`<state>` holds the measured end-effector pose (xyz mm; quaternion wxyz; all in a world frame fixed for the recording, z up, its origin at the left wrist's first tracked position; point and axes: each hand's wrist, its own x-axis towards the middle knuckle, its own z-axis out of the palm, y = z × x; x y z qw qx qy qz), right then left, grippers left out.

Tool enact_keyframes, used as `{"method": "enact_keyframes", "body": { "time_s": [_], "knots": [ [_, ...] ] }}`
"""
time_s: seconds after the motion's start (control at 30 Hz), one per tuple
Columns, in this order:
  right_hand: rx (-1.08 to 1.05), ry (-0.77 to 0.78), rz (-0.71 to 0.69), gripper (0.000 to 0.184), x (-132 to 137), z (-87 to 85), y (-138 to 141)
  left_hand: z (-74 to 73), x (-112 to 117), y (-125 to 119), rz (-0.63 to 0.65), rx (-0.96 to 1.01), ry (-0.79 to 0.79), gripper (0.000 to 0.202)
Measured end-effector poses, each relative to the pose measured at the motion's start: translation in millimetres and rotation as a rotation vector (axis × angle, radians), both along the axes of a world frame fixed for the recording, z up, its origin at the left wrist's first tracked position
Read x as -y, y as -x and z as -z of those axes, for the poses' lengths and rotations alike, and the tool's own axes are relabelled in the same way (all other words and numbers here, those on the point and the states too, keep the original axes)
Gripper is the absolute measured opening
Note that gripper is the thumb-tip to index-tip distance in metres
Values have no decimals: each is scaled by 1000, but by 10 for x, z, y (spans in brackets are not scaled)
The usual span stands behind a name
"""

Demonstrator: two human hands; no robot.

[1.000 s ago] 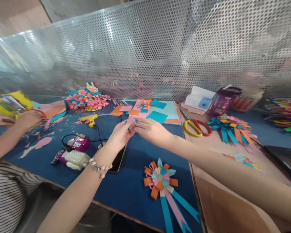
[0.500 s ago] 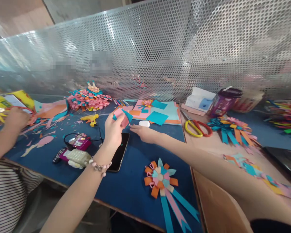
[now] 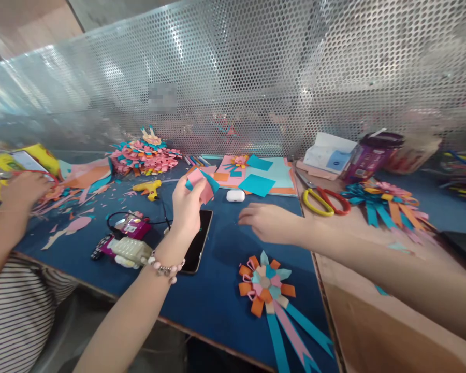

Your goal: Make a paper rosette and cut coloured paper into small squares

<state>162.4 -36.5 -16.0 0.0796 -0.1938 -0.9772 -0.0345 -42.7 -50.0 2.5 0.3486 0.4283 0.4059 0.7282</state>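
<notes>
My left hand (image 3: 185,210) pinches a few pieces of pink and teal paper (image 3: 202,185), raised above the table. Partly under that wrist lies a dark phone (image 3: 199,243). To the right, my right hand (image 3: 270,223) hovers palm down over the blue table, fingers together and loosely curled; nothing shows in them. A white earbud case (image 3: 235,196) is just beyond its fingertips. Nearer to me is a paper rosette (image 3: 264,284) in orange, pink and teal, with ribbon tails. Behind the hands, teal paper squares (image 3: 257,185) rest on stacked coloured sheets (image 3: 283,178).
Yellow-and-red-handled scissors (image 3: 326,201) lie at right, near more rosettes (image 3: 384,202) and a purple container (image 3: 373,155). A yellow glue gun (image 3: 148,189), a purple box (image 3: 134,228) and heaped paper flowers (image 3: 145,155) are at left. Another person's hand (image 3: 25,189) works at far left.
My right hand has moved right, away from my left hand, and its fingers have curled. My left hand still holds the paper. The view has shifted slightly.
</notes>
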Motion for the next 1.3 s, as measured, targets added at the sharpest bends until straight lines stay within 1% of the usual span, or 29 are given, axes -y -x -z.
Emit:
{"method": "enact_keyframes", "body": {
  "time_s": [0.03,0.1,0.17,0.23,0.33,0.4,0.43,0.5,0.6,0.67,0.73,0.8,0.87,0.9,0.93,1.0,1.07,1.13,1.2,1.3],
  "knots": [
    [21,-6,-22,34,32,-10,120,6,-3,-4,-7,-9,-7,27],
    [34,-46,-21,33,79,16,366,16,-7,-10,-18,-25,-14,26],
    [7,-72,0,34,92,83,565,22,-9,-12,-29,-37,-14,25],
    [-26,-71,35,35,75,160,689,20,-9,-8,-39,-48,-17,26],
    [-27,-55,92,43,35,241,771,4,-8,-2,-32,-50,-17,26],
    [-26,-46,101,48,32,257,790,-7,-6,-5,-19,-38,-6,24],
    [-28,-38,84,50,42,254,794,-11,-5,-9,-14,-30,1,23],
    [-21,-12,-5,51,80,238,788,-13,-1,-21,-5,-22,20,23],
    [37,7,-159,47,137,215,718,-2,6,-34,2,-52,39,22],
    [70,-24,-204,43,146,201,624,7,8,-37,-1,-75,38,22],
    [124,-54,-168,35,129,177,513,10,5,-37,8,-81,39,23],
    [202,-56,-52,27,103,143,429,11,-1,-35,22,-83,33,24],
    [214,-53,67,25,86,120,407,12,-7,-35,30,-91,17,24],
    [188,-52,82,28,82,121,418,13,-9,-35,30,-95,11,24],
    [157,-47,59,33,82,131,436,15,-9,-35,27,-100,10,23],
    [127,-23,-47,48,89,175,454,20,-5,-33,17,-110,18,21],
    [161,4,-129,58,108,227,382,23,1,-28,13,-119,28,21],
    [195,9,-97,62,139,251,182,26,3,-20,19,-124,34,24],
    [216,13,-8,63,171,229,-108,33,0,-14,30,-131,37,26],
    [212,75,95,56,156,149,-489,56,-10,-24,58,-140,36,26]
  ]
}}
